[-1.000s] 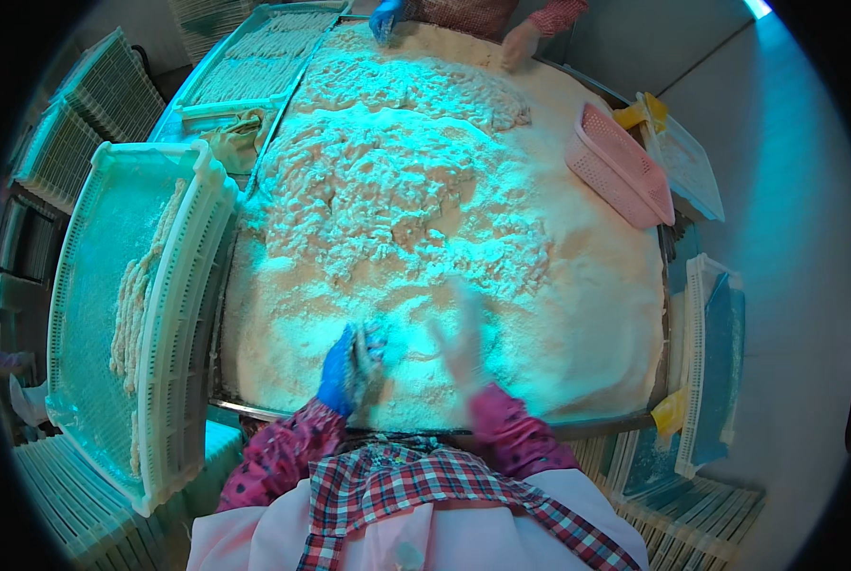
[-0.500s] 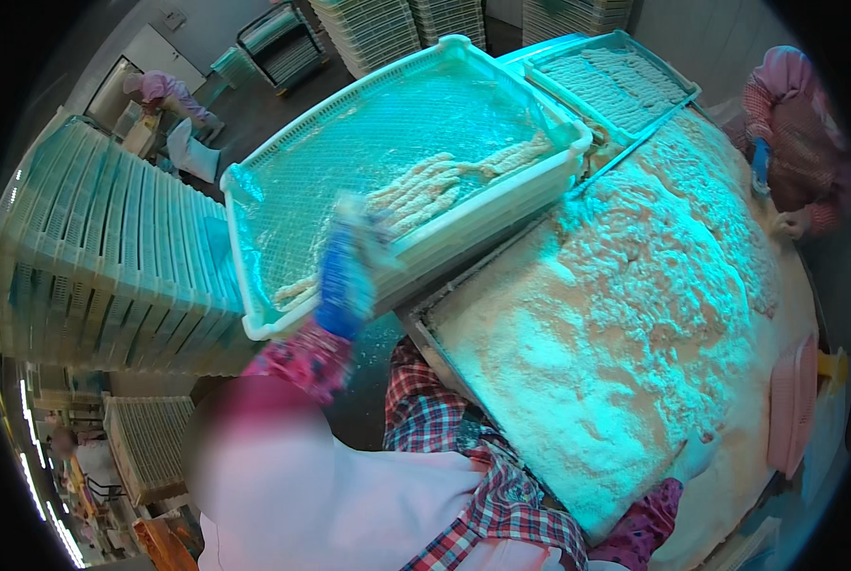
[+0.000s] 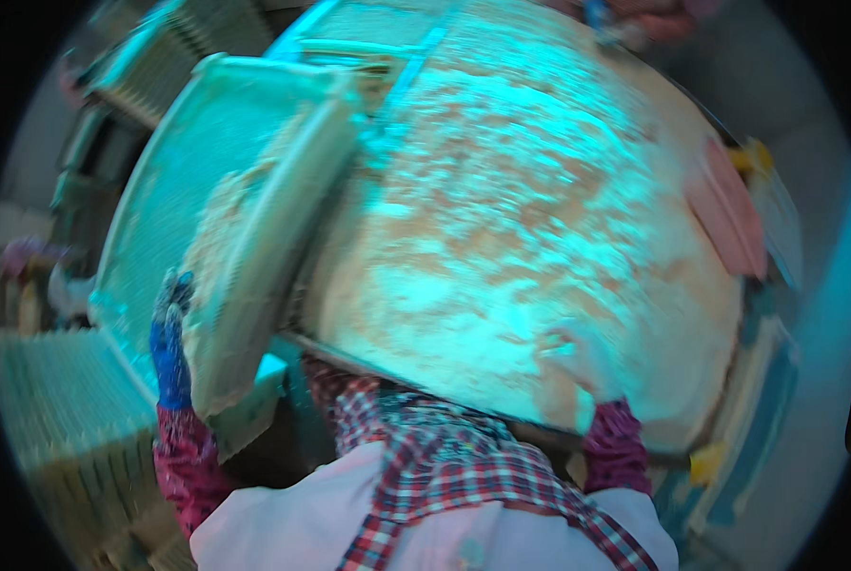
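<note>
My left hand, in a blue glove dusted with pale powder, is at the near end of a pale green plastic mesh tray. Its fingers are stretched out, and no object shows in them. Beside it, a row of pale coated strips runs along the tray's right side. My right hand, looking white, is low over the near right part of a broad heap of pale flour or crumbs. Blur hides how its fingers are set and whether they touch anything.
Stacked trays stand at the near left. Beyond my tray, another tray sits on the far side. A pink basket rests along the table's right edge. At the far right, a co-worker's pink sleeve shows near the heap.
The view has swung, so the tray now lies further left. My left hand has gone from over the strips to the tray's near end. My right hand has moved further in over the heap.
</note>
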The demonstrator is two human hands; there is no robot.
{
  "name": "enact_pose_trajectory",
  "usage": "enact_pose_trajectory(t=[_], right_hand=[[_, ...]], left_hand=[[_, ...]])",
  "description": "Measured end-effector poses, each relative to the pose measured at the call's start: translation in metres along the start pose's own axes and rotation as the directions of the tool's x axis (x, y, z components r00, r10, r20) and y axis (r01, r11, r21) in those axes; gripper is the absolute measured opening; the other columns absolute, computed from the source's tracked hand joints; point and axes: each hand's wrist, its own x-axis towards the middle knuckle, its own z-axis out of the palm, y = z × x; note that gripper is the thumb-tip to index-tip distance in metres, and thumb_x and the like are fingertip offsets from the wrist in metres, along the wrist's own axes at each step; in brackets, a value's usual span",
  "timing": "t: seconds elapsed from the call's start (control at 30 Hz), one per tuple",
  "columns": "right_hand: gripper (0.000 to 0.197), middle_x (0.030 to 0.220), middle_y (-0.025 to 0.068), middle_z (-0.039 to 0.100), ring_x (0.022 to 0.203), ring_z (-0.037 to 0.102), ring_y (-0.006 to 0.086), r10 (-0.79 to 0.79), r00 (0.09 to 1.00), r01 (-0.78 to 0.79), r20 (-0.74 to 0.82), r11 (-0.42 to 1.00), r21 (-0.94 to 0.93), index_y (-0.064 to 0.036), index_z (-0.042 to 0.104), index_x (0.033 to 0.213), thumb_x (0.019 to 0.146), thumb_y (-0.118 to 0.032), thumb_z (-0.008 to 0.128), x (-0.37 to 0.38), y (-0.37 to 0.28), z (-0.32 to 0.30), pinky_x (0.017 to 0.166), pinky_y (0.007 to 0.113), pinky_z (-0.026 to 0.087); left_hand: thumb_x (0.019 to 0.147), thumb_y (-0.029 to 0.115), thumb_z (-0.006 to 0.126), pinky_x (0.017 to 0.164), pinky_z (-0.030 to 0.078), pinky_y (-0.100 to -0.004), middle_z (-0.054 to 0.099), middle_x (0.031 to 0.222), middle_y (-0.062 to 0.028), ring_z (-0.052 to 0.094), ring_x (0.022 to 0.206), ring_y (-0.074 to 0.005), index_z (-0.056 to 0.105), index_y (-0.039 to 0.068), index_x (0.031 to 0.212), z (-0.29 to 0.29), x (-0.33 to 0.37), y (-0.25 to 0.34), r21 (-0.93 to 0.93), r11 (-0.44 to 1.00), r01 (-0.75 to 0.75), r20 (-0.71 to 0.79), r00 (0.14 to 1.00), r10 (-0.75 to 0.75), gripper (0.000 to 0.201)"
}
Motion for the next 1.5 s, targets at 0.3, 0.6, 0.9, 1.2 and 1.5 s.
enact_pose_trajectory(t=[0.3,0.6,0.9,1.2,1.5], right_hand=[[0.063,0.122,0.0201,0.046,0.111,0.047,0.0349,0.118,0.909,-0.207,-0.400,0.960,-0.188,-0.0018,0.041,0.125,0.073,-0.021,0.070,0.000,-0.005,0.076,0.090,0.043,0.040],[0.030,0.094,0.0118,0.057,0.092,0.055,0.0301,-0.115,0.903,-0.137,-0.414,0.836,-0.531,-0.0028,0.053,0.098,0.070,-0.001,0.063,0.035,0.068,-0.071,0.081,0.039,0.044],[0.020,0.077,0.0077,0.058,0.073,0.059,0.0241,-0.354,0.746,-0.071,-0.565,0.801,-0.595,-0.0069,0.055,0.088,0.072,-0.007,0.066,0.047,0.066,-0.054,0.067,0.037,0.049],[0.015,0.084,0.0067,0.062,0.087,0.060,0.0152,-0.041,0.805,0.137,-0.592,0.983,0.118,-0.0043,0.059,0.092,0.077,-0.002,0.059,0.032,0.033,-0.048,0.077,0.032,0.048],[0.033,0.094,0.0101,0.061,0.086,0.059,0.0257,0.183,0.886,-0.159,-0.426,0.983,0.091,-0.0045,0.058,0.104,0.073,-0.013,0.066,0.001,0.039,0.040,0.077,0.032,0.047]], left_hand=[[0.063,0.021,0.077,0.100,0.035,-0.0425,0.043,0.134,-0.0157,0.042,0.121,-0.0345,0.039,0.009,0.135,0.335,-0.009,-0.031,0.104,0.581,-0.807,0.870,0.357,0.339,0.082],[0.073,0.010,0.064,0.082,0.046,-0.0402,0.058,0.106,-0.0108,0.054,0.096,-0.0318,0.053,0.013,0.118,0.439,-0.029,-0.060,-0.090,0.719,-0.689,0.876,0.289,0.386,0.047],[0.077,0.023,0.064,0.079,0.046,-0.0421,0.058,0.106,-0.0117,0.055,0.094,-0.0330,0.057,0.015,0.116,0.389,-0.028,-0.069,0.166,0.797,-0.580,0.807,0.545,0.228,0.040],[0.075,0.023,0.066,0.071,0.047,-0.0394,0.058,0.097,-0.0103,0.056,0.086,-0.0312,0.060,0.013,0.102,0.356,-0.015,-0.070,0.226,0.695,-0.683,0.769,0.562,0.303,0.029],[0.071,0.023,0.068,0.081,0.043,-0.0382,0.055,0.107,-0.0089,0.053,0.096,-0.0279,0.053,0.013,0.116,0.340,-0.021,-0.057,0.290,0.563,-0.774,0.798,0.521,0.304,0.048]])
